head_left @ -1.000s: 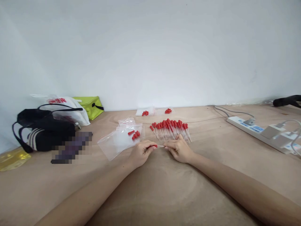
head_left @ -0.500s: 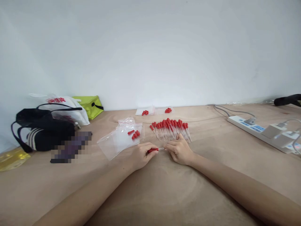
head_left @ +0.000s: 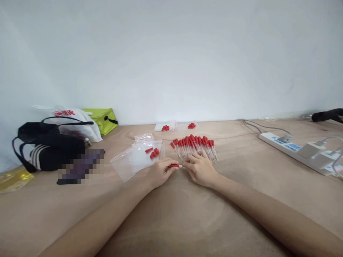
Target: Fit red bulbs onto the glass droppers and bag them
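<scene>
Pinched in my left hand (head_left: 161,172) is a red rubber bulb (head_left: 173,166), its open end facing right. My right hand (head_left: 200,170) grips a clear glass dropper tube (head_left: 180,166), most of it hidden by the fingers. The tube meets the bulb's open end; how deep it sits inside I cannot tell. Just beyond my right hand lies a row of droppers (head_left: 191,141), red bulbs away from me and clear tubes towards me. Left of the row, several loose red bulbs (head_left: 154,153) lie on clear zip bags (head_left: 134,160), with a few bare tubes beside them.
Two small bags (head_left: 166,127) with red bulbs lie by the wall. A black bag (head_left: 50,146), a white plastic bag (head_left: 80,125) and a lime-green bag (head_left: 103,119) stand at left. On the right lies a power strip (head_left: 281,142) with chargers and cables.
My right hand has moved slightly left, nearer my left hand. Less of the clear tube shows between the bulb and my right fingers.
</scene>
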`<state>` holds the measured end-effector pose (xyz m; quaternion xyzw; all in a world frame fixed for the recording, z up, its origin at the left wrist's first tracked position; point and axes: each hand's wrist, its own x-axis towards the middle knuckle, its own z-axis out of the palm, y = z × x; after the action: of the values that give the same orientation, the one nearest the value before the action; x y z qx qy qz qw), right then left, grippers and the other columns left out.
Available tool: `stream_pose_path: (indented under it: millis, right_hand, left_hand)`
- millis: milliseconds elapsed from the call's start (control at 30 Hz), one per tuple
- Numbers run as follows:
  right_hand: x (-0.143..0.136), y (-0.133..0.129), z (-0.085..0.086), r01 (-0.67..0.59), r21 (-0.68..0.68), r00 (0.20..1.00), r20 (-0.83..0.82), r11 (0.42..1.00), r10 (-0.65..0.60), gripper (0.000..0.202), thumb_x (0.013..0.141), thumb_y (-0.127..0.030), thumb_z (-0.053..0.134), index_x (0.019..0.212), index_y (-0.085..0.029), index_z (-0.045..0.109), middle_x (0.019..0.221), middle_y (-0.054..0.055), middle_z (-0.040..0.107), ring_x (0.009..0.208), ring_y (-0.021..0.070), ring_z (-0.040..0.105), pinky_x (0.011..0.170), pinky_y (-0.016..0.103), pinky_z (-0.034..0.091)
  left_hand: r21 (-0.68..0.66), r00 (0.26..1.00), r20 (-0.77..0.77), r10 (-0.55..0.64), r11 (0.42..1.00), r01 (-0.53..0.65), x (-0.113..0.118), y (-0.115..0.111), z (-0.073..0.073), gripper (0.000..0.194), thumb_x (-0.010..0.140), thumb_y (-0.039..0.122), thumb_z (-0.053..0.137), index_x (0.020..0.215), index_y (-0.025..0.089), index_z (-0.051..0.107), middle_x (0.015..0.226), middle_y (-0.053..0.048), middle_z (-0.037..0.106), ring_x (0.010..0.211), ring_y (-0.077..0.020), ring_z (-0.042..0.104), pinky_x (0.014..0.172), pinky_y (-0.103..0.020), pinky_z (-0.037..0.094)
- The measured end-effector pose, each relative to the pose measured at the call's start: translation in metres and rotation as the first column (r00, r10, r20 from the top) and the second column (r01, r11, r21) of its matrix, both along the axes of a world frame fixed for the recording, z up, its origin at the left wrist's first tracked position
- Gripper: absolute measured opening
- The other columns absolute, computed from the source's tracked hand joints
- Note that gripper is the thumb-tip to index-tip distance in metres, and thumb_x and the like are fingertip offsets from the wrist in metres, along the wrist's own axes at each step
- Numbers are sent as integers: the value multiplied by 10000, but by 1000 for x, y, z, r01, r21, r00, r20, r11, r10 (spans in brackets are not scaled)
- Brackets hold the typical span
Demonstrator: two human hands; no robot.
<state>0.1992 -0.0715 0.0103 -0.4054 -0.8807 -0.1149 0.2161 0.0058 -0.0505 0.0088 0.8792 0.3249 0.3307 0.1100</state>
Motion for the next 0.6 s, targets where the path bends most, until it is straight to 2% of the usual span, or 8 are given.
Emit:
stream_pose_path:
  millis: [67,133,167,233,300,367,467,600]
  right_hand:
    - [6,5,5,52,-16,999,3,999,-52,203,800,-214,442,741,-184,633,781,68,611,784,178,476,672,327,193]
    - [17,15,10,187,-64,977,-91,980,-192,218,806,-234,434,758,-190,642,776,63,622,784,179,495,692,326,213]
    - [24,23,11,281,-103,941,-165,954,-295,231,813,-255,423,781,-196,645,784,58,630,782,178,509,702,323,226]
    - [38,40,12,465,-211,808,-295,860,-509,237,809,-291,419,855,-210,637,797,45,642,776,182,538,712,317,252]
    - [49,56,9,560,-306,693,-336,770,-638,252,802,-311,413,905,-211,620,777,40,649,759,190,559,713,315,275]
    - [55,68,3,609,-346,638,-321,714,-700,250,793,-314,418,911,-205,610,760,45,653,763,203,571,726,328,283]
    - [55,77,-5,653,-342,621,-270,676,-736,245,783,-323,436,905,-189,600,750,67,653,776,223,576,742,350,281]
    - [48,76,-4,654,-287,642,-278,700,-714,273,790,-362,427,916,-178,585,813,80,654,775,226,570,747,357,265]
  left_hand:
    - [94,997,-15,73,993,-72,-7,5,4,212,783,298,531,953,188,594,900,-52,641,850,-181,569,793,-316,429]
    - [182,971,-25,237,956,-229,-19,13,7,299,746,343,569,999,184,583,962,-70,620,912,-218,540,839,-363,397]
    - [199,941,-21,339,923,-328,-26,17,8,295,748,349,560,990,182,587,955,-73,616,921,-231,530,837,-375,393]
    - [189,851,11,525,835,-517,-40,27,8,256,767,325,522,955,171,601,944,-81,608,926,-244,520,829,-389,394]
    - [139,773,23,634,763,-631,-52,36,5,233,764,293,511,936,170,608,969,-81,600,949,-250,511,849,-400,384]
    - [87,747,-1,665,744,-663,-60,43,1,230,753,279,513,929,168,612,971,-83,593,959,-251,509,856,-397,384]
    - [15,766,-51,641,767,-641,-65,47,-3,229,751,279,508,917,168,620,934,-81,595,940,-239,520,857,-377,393]
    - [13,799,-34,600,800,-600,-62,46,-2,230,780,305,473,863,160,631,908,-79,592,915,-221,529,858,-360,397]
